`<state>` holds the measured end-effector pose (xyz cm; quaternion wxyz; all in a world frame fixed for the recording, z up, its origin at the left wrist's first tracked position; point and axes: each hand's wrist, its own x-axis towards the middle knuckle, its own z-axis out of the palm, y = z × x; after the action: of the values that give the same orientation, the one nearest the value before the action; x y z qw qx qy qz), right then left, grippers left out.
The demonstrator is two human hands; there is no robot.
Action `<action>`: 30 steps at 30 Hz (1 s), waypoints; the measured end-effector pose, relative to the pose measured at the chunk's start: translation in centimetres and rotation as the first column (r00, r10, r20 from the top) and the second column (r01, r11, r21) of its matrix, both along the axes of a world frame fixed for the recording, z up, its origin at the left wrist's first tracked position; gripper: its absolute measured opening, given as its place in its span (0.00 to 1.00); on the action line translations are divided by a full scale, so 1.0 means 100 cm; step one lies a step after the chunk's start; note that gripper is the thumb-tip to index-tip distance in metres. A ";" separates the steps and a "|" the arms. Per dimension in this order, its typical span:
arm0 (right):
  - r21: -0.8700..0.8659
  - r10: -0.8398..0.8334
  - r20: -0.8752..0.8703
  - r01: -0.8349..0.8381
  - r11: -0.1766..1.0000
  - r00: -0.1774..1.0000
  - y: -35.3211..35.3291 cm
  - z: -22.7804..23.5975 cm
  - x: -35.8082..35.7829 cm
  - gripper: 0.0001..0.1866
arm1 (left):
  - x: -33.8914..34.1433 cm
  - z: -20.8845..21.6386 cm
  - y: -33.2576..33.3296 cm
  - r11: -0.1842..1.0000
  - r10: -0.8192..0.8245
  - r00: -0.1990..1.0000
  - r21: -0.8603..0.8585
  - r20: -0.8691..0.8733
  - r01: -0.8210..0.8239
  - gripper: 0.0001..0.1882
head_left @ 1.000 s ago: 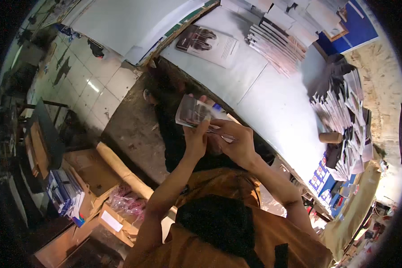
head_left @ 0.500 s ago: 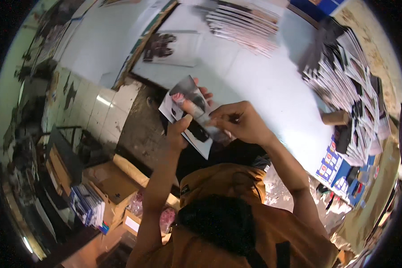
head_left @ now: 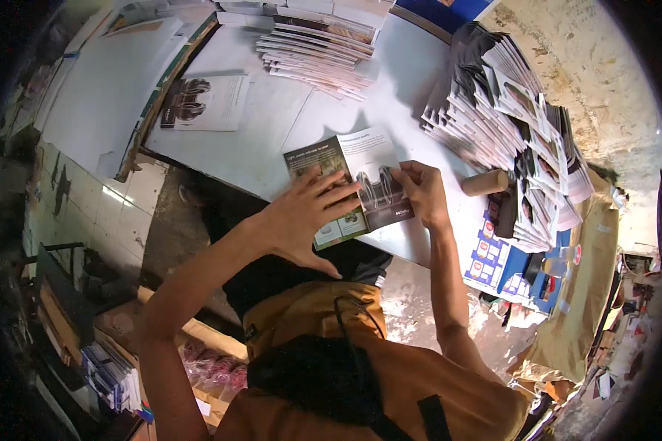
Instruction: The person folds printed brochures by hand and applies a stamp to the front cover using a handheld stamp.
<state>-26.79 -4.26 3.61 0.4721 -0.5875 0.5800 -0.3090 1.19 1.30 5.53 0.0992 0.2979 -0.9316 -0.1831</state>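
A folded leaflet lies opened out near the front edge of the white table, with a dark green left page and a paler right page showing a dark product picture. Across the left page rests my left hand, fingers spread and thumb stretched toward my lap. My right hand pinches the right page by its outer edge, thumb and forefinger together. Another printed leaflet lies flat farther left on the table, apart from both hands.
Folded leaflets are piled at the far side; a larger fanned stack leans along the right. Beside it lies a short wooden cylinder. Blue-and-white printed sheets sit at the right corner. A cardboard box is low at left.
The leaflet, held up in both hands before, is now spread open on the table. My left hand has let go its grip and flattened over it. The view has shifted rightward.
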 end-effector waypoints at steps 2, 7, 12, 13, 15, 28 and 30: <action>-0.008 -0.067 -0.033 0.067 0.998 0.997 0.002 0.004 0.001 0.12 | -0.013 -0.013 -0.007 0.997 0.070 0.994 -0.034 -0.087 -0.073 0.56; -0.108 -0.145 0.101 0.155 0.982 0.984 0.004 0.002 0.003 0.10 | -0.039 -0.042 -0.031 0.924 0.319 0.915 -0.135 -0.247 -0.358 0.44; 0.274 -0.350 0.506 0.238 0.932 0.788 0.004 0.010 0.007 0.22 | -0.056 -0.055 -0.028 0.819 0.394 0.882 -0.336 -0.256 -0.464 0.32; 0.363 -0.425 0.549 0.252 0.897 0.720 0.003 0.005 0.010 0.23 | -0.061 -0.062 -0.026 0.805 0.418 0.860 -0.319 -0.293 -0.500 0.30; 0.127 -0.171 0.416 0.129 0.983 0.893 0.007 -0.002 0.016 0.23 | -0.061 -0.059 -0.024 0.812 0.436 0.852 -0.281 -0.290 -0.511 0.31; -0.401 0.030 -0.689 -0.415 0.817 0.724 0.027 -0.015 0.076 0.32 | 0.015 -0.065 -0.012 0.710 0.623 0.717 -0.161 -0.311 -0.686 0.30; -0.372 0.047 -0.693 -0.413 0.831 0.719 0.030 -0.012 0.087 0.32 | 0.016 -0.067 -0.011 0.705 0.626 0.709 -0.153 -0.325 -0.693 0.29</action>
<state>-18.04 -1.27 2.40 0.1030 -0.8293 0.5258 -0.1583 2.80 0.16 -1.18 0.3131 0.5721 -0.7567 -0.0452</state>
